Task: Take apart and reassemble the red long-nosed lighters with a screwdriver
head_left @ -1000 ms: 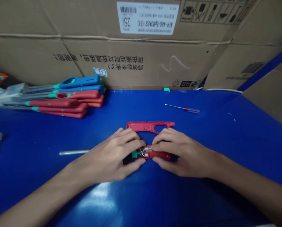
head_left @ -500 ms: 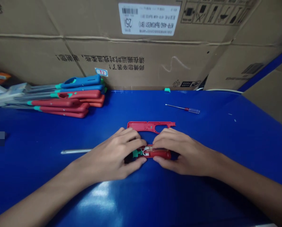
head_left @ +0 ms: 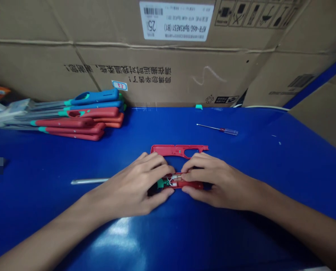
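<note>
The opened red lighter [head_left: 199, 185] lies flat on the blue worktop [head_left: 213, 241] between the 2 hands. The left hand [head_left: 145, 180] grips it near the green part [head_left: 160, 183], thumb on the near edge and fingers on the far one; the right hand [head_left: 213, 180] pinches the handle end likewise. Work looks about midway: 1 half-shell [head_left: 168, 150] is off, lying just beyond, and the inner parts sit exposed (how well seated, I cannot tell). The casing is not yet closed; the screwdriver [head_left: 230, 131] rests apart, unheld.
</note>
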